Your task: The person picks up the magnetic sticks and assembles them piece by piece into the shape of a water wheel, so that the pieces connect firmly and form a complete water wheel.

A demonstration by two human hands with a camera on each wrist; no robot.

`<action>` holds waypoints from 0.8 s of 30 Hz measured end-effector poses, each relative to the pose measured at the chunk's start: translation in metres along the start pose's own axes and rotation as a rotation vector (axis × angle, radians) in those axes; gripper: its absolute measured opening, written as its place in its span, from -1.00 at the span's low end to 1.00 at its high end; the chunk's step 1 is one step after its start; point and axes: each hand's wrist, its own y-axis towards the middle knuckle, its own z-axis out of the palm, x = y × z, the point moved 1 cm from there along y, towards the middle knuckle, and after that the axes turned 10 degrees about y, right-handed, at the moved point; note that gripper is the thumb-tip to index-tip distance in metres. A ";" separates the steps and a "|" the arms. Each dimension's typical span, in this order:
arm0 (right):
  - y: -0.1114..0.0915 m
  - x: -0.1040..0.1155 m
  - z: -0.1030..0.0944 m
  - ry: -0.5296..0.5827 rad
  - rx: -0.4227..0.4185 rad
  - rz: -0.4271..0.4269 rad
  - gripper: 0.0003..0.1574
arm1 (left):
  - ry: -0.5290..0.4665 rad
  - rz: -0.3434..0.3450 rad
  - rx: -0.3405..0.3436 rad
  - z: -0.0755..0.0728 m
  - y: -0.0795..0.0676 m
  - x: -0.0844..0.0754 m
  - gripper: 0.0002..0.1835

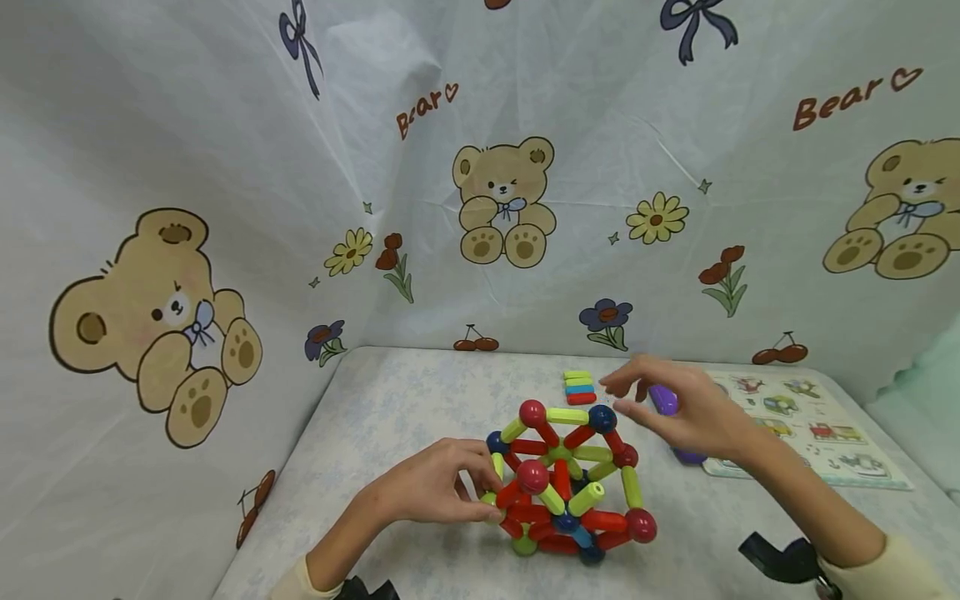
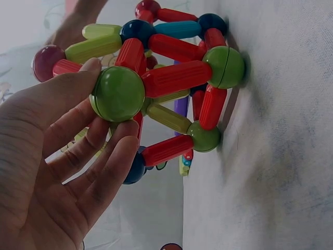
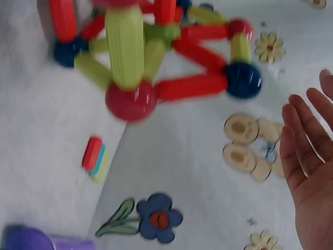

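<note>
A dome-like frame of magnetic rods and balls [image 1: 561, 479] stands on the table, built from red, lime and blue rods joined by red, dark blue and green balls. At its left side my left hand [image 1: 435, 483] pinches a green ball [image 2: 118, 94] between thumb and fingers. One lime rod [image 1: 587, 498] near the front sticks out with a bare end. My right hand [image 1: 686, 404] hovers off the upper right of the frame, apart from the nearby dark blue ball [image 1: 602, 418]. In the right wrist view its fingers [image 3: 302, 140] are extended, holding nothing.
Behind the frame, several loose rods [image 1: 579, 389] in lime, blue and red lie in a row. A purple object [image 1: 663, 400] is partly hidden behind my right hand. To the right lies a picture sheet [image 1: 813, 433]. A bear-print cloth [image 1: 420, 317] hangs behind the table.
</note>
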 end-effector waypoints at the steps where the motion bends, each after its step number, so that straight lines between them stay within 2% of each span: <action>1: 0.003 -0.007 -0.004 -0.015 -0.020 0.009 -0.47 | 0.000 -0.002 -0.001 0.000 0.000 0.000 -0.84; 4: 0.007 -0.032 -0.008 -0.038 -0.053 0.056 -0.54 | -0.002 -0.003 -0.004 0.000 -0.001 0.001 -0.84; 7: 0.008 -0.060 -0.003 -0.040 -0.034 0.104 -0.62 | -0.006 -0.004 -0.005 0.000 -0.001 0.001 -0.84; 12: 0.002 -0.102 0.017 -0.070 0.082 0.213 -0.74 | -0.016 0.001 -0.004 0.000 -0.001 0.001 -0.85; 15: -0.004 -0.124 0.029 -0.062 0.162 0.275 -0.75 | -0.021 0.003 0.000 0.000 0.000 0.001 -0.84; 17: -0.008 -0.138 0.037 -0.049 0.201 0.286 -0.74 | -0.028 -0.002 0.005 0.000 0.000 0.001 -0.84; 21: -0.012 -0.158 0.052 -0.051 0.237 0.318 -0.72 | -0.034 -0.002 0.009 0.001 0.000 0.001 -0.84; 24: -0.012 -0.165 0.061 -0.060 0.248 0.361 -0.72 | -0.030 0.005 0.004 0.001 0.000 0.001 -0.84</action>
